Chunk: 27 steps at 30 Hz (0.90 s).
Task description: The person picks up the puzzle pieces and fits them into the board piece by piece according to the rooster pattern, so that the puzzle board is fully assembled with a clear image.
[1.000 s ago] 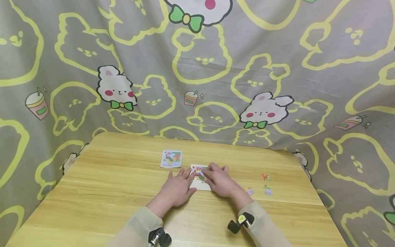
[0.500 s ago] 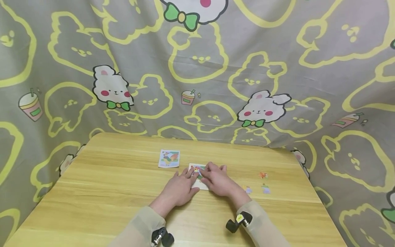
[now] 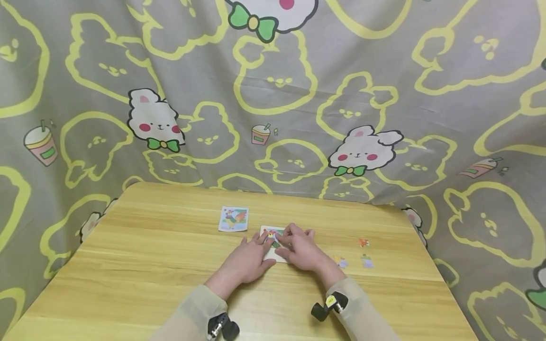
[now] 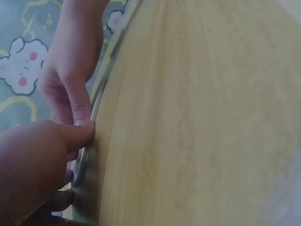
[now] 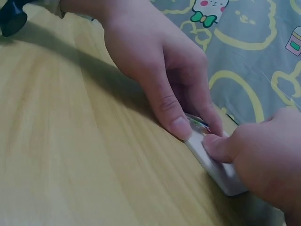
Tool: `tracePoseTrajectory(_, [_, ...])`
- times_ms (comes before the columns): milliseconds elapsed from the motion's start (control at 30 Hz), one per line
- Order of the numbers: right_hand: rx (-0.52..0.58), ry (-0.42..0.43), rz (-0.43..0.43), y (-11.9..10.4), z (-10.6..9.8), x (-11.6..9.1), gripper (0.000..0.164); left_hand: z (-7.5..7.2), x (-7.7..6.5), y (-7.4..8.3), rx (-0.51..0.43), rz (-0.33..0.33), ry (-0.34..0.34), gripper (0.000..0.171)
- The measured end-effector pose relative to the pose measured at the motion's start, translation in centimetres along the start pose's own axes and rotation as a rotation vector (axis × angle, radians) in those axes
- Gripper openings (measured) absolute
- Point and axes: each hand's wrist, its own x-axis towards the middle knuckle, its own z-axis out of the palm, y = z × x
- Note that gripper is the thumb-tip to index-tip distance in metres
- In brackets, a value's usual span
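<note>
A white puzzle board [image 3: 273,256] with a colourful, partly covered picture lies mid-table in the head view. My left hand [image 3: 247,260] rests on its left side, fingertips on the picture and thumb by the near edge. From the right, my right hand [image 3: 304,248] bends its fingers down onto the picture and seems to pinch a puzzle piece, mostly hidden beneath them. The right wrist view shows my left hand [image 5: 155,61] and right hand [image 5: 268,160] meeting at the white board [image 5: 214,165]. In the left wrist view, my left hand [image 4: 33,169] is nearest the camera.
Loose puzzle pieces lie right of my right hand: an orange piece [image 3: 363,242], a yellow-purple piece [image 3: 341,261] and a green-purple piece [image 3: 367,261]. A rooster picture card [image 3: 233,219] lies behind on the left. A patterned curtain [image 3: 294,123] borders the wooden table [image 3: 141,265].
Both hands stay at the board, with only small finger shifts. My left fingertips sit slightly closer to my right fingers. The whole view has shifted a little.
</note>
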Motion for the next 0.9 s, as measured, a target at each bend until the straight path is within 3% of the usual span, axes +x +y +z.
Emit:
tracePoseTrajectory(300, [-0.117, 0.042, -0.075, -0.9, -0.3, -0.2, 0.052, -0.1, 0.2, 0.2, 0.009, -0.004, 0.005, 0.065])
tracePoseTrajectory(433, [-0.15, 0.042, -0.068, -1.0, 0.0, -0.2, 0.053, -0.1, 0.3, 0.2, 0.013, -0.008, 0.004, 0.065])
tracePoseTrajectory(733, [-0.104, 0.02, -0.017, -1.0, -0.1, -0.2, 0.054, -0.2, 0.3, 0.4, 0.035, -0.009, -0.001, 0.063])
tracePoseTrajectory(900, [-0.019, 0.031, -0.019, -0.7, -0.4, -0.6, 0.051, -0.1, 0.3, 0.5, 0.042, -0.008, -0.004, 0.064])
